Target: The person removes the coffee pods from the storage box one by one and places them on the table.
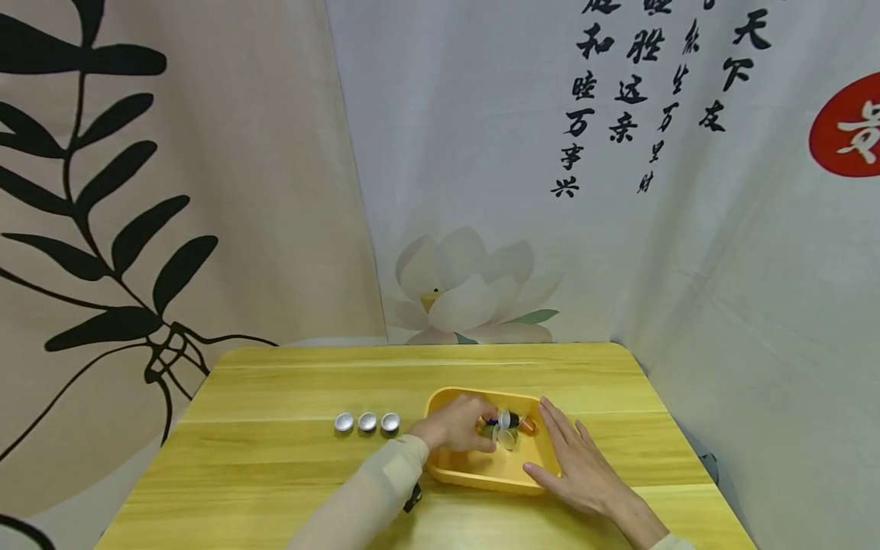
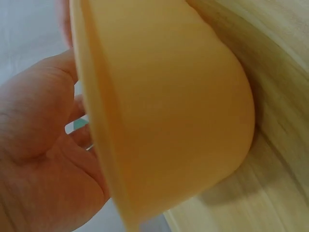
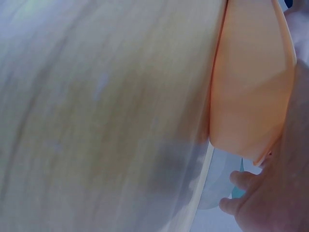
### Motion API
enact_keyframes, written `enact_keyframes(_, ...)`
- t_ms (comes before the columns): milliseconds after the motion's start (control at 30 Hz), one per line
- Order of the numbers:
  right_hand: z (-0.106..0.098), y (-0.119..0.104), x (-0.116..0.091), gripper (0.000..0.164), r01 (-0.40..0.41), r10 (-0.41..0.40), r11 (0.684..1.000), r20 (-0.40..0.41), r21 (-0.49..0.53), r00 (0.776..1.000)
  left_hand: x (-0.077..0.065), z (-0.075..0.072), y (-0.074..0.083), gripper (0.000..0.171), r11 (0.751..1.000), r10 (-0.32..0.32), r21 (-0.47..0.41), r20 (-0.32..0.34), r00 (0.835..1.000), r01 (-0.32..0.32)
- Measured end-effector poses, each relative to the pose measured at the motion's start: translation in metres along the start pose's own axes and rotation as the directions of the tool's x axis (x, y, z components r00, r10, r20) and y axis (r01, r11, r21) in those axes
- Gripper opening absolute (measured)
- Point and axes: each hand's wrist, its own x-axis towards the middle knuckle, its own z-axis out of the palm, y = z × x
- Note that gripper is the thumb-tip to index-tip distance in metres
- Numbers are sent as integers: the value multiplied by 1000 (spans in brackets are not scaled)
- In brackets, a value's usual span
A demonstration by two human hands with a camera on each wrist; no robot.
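A yellow plastic tray (image 1: 481,483) stands on the wooden table, its outer wall filling much of the left wrist view. Several small coffee capsules (image 1: 507,438), in orange, dark and pale colours, lie together inside it. My left hand (image 1: 457,424) reaches over the tray's left side, fingers bent down at the capsules; I cannot tell whether it pinches one. At the right side, my right hand (image 1: 584,470) rests on the rim with its fingers extended and thumb spread. In the right wrist view the hand (image 3: 270,198) lies along the tray's rim (image 3: 288,43).
Left of the tray, three silver-topped capsules (image 1: 367,422) stand in a row on the table (image 1: 275,458). A small black object (image 1: 413,498) shows beside the left forearm. Behind the table hangs a printed cloth (image 1: 481,153).
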Motion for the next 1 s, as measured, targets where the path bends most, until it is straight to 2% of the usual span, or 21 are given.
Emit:
enact_keyframes(333, 2, 2, 0, 101, -3, 3, 1000, -3, 7, 1000, 4, 8, -2, 43, 998, -53, -13, 9, 999, 53)
enact_keyframes(433, 3, 2, 0, 101, -2, 2, 1000, -5, 11, 1000, 7, 13, -7, 39, 999, -32, -12, -1, 999, 32)
enact_keyframes(500, 3, 3, 0, 101, 0, 0, 1000, -9, 9, 1000, 13, 21, -16, 35, 1000, 7, 12, -20, 1000, -6)
enact_keyframes(633, 3, 3, 0, 101, 3, -3, 1000, -16, 7, 1000, 17, 24, -20, 29, 1000, 23, 16, -24, 999, -22)
enact_keyframes(733, 3, 3, 1, 101, 5, -5, 1000, -13, 7, 1000, 15, 21, -15, 28, 1000, 13, -1, -13, 1000, -13)
enact_keyframes(933, 3, 4, 0, 101, 2, -2, 1000, -11, 4, 1000, 13, 23, -20, 25, 999, 51, 1, -29, 998, -51)
enact_keyframes(1000, 3, 4, 0, 101, 0, 0, 1000, -9, 1, 1000, 9, 18, -16, 24, 998, 54, -17, -34, 998, -55)
